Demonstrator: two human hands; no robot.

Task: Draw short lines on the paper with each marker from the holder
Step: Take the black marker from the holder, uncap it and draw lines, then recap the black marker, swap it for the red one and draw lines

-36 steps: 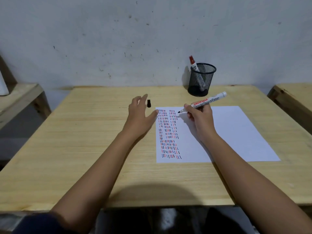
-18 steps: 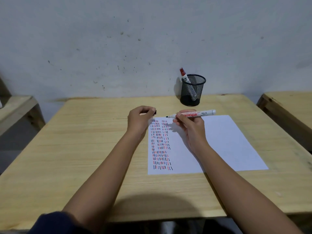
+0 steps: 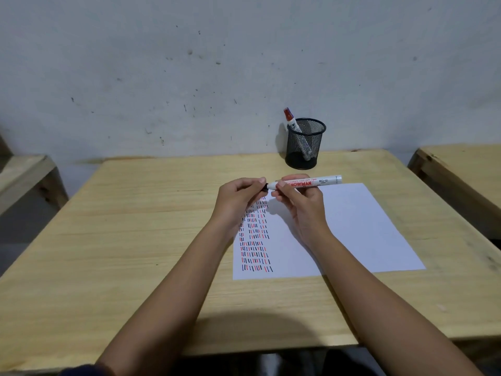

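Note:
My right hand (image 3: 302,202) holds a white marker (image 3: 311,182) level above the top of the white paper (image 3: 352,229), tip pointing left. My left hand (image 3: 238,196) pinches the small black cap (image 3: 264,187) right at the marker's tip. Rows of short red and black lines (image 3: 254,245) fill the paper's left side. At the back of the table stands a black mesh holder (image 3: 305,143), and a red-capped marker (image 3: 291,120) leans inside it.
The wooden table (image 3: 135,240) stands against a marked white wall. Another wooden table (image 3: 466,172) is at the right and a wooden bench (image 3: 24,172) at the left.
My left hand picked the black cap off the table and brought it to the marker's tip. My right hand swung the marker level, away from the paper.

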